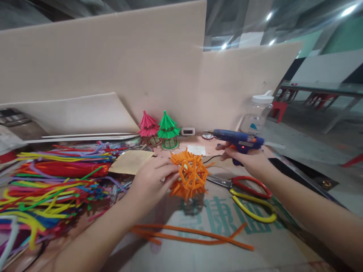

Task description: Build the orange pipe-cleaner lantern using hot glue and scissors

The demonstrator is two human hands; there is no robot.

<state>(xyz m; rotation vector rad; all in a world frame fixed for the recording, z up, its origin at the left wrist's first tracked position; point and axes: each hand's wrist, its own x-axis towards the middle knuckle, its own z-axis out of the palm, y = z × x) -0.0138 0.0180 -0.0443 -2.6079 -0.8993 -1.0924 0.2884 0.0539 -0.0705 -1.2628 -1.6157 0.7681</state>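
My left hand (155, 175) pinches the left side of an orange pipe-cleaner ball (194, 173), an open frame of polygons with short spikes, held a little above the table. In my right hand (241, 155) is a blue glue gun (236, 139), its nozzle pointing left behind the ball and a small red light lit on its body. Scissors (252, 198) with one red and one yellow handle lie to the right of the ball, blades partly hidden behind it. Loose orange pipe cleaners (195, 238) lie in front, on the printed cardboard.
Bundles of coloured pipe cleaners (56, 185) cover the left side. At the back stand a pink pipe-cleaner tree (147, 124), a green one (168, 126) and a small digital clock (188, 131). A clear bottle (258, 115) stands behind the glue gun. Cardboard panels (113, 68) wall off the back.
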